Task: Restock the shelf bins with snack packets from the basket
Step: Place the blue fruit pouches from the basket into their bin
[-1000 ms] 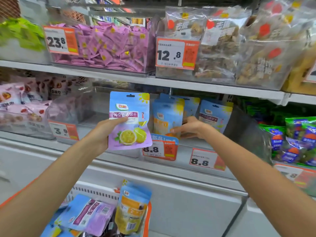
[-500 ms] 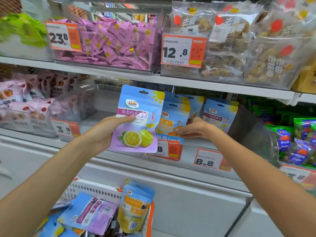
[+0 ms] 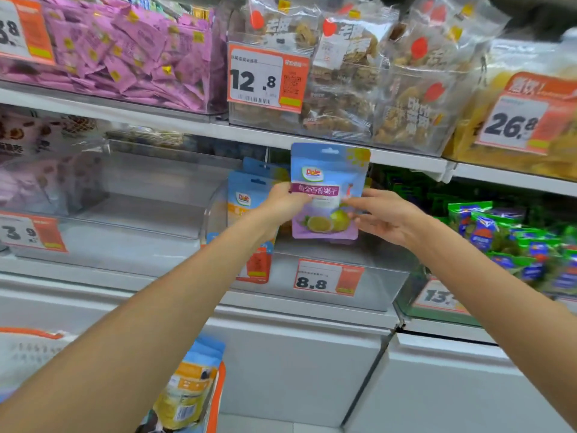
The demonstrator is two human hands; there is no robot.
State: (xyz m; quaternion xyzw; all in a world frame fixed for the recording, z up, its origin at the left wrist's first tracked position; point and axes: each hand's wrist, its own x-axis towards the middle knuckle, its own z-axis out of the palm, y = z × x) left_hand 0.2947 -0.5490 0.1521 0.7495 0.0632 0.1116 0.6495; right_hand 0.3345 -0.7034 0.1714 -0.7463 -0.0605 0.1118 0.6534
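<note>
Packet (image 3: 327, 195) is pinched upright between left hand (image 3: 282, 203) and right hand (image 3: 385, 218), above the bin (image 3: 381, 285) (pouches stood behind); if released early, it could be tipped forward

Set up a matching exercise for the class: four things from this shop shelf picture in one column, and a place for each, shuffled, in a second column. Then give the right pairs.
Things
1. purple Dole packet
2. pink sachets
3. 8.8 price tag
4. green packets

Places
A. on the front of the clear bin below the hands
B. piled in a bin on the upper shelf, left
C. held between the left hand and the right hand
D. on the lower shelf, far right

Pairs: 1-C, 2-B, 3-A, 4-D
</note>
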